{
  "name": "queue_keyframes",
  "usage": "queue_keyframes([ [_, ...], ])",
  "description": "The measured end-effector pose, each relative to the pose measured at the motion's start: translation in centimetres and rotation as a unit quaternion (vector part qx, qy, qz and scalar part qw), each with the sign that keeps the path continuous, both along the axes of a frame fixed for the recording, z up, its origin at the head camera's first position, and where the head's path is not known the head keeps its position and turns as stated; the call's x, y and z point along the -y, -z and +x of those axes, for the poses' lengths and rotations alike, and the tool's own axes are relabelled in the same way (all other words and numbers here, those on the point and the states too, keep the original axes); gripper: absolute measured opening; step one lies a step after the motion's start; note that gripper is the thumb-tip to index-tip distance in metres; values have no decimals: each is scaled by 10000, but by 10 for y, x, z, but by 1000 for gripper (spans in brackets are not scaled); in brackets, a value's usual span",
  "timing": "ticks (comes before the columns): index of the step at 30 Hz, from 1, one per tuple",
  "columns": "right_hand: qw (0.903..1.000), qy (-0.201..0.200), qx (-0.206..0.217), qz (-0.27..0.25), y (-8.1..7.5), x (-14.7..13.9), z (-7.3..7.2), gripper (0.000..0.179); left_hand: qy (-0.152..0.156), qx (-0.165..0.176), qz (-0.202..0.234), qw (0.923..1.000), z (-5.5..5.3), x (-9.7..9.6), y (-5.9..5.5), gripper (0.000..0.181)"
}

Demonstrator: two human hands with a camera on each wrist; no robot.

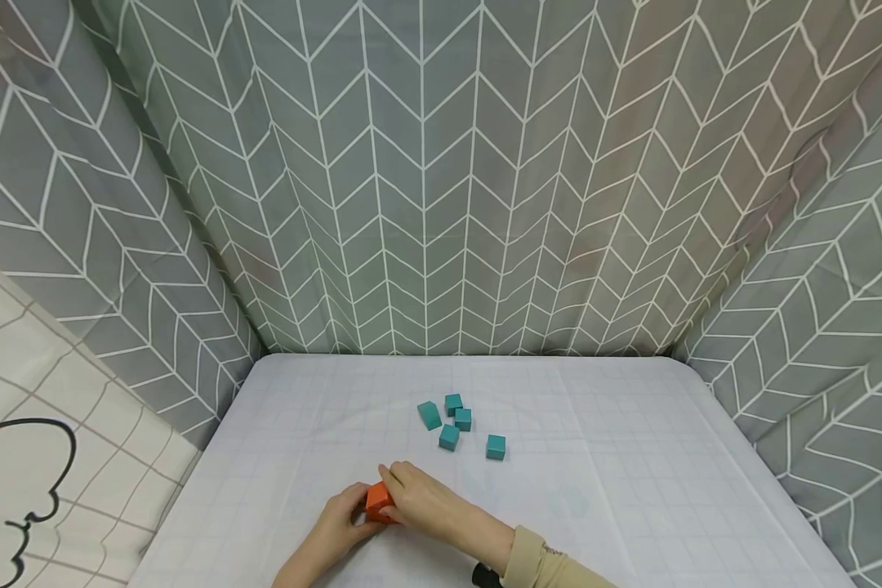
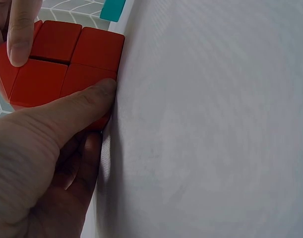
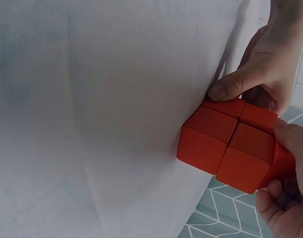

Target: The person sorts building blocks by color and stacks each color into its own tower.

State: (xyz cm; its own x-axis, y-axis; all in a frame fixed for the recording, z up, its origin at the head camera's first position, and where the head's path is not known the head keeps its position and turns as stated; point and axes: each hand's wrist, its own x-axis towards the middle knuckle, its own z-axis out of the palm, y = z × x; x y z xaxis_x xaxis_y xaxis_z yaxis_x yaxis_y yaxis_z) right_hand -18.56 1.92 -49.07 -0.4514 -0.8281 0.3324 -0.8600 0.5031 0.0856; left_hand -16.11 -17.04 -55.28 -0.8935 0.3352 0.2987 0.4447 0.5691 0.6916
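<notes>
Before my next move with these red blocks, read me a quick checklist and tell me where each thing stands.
1. Left grip on the red blocks: ok, thumb against one of them.
2. Right grip on the red blocks: ok, thumb and fingers touch them.
3. Seams between red blocks closed: not ok, a dark gap shows in the left wrist view.
4. Teal blocks clear of both hands: ok, five lie farther out on the table.
5. Total of red blocks: cannot tell, the hands hide part of the cluster.

Red blocks (image 3: 235, 148) sit packed together, two high, on the white table (image 1: 595, 506)
</notes>
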Motion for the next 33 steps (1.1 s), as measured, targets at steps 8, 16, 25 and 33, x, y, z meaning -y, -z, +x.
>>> queue_keyframes([
  [8, 10000, 6, 77, -4, 1, 0, -1, 51, -18, -178, -90, 9998, 0, 0, 2, 32],
  [16, 9998, 29, 76, -168, 2, 0, 0, 61, 112, -389, -139, 9991, -1, 2, 3, 33],
  [25, 9967, 92, -71, -802, -16, -11, -5, 84, 83, 254, -651, 9975, 1, 9, -16, 46],
  [33, 9943, 213, -198, -1022, -55, -36, -16, 83, -301, 1336, -1673, 9763, 5, 36, -70, 61],
])
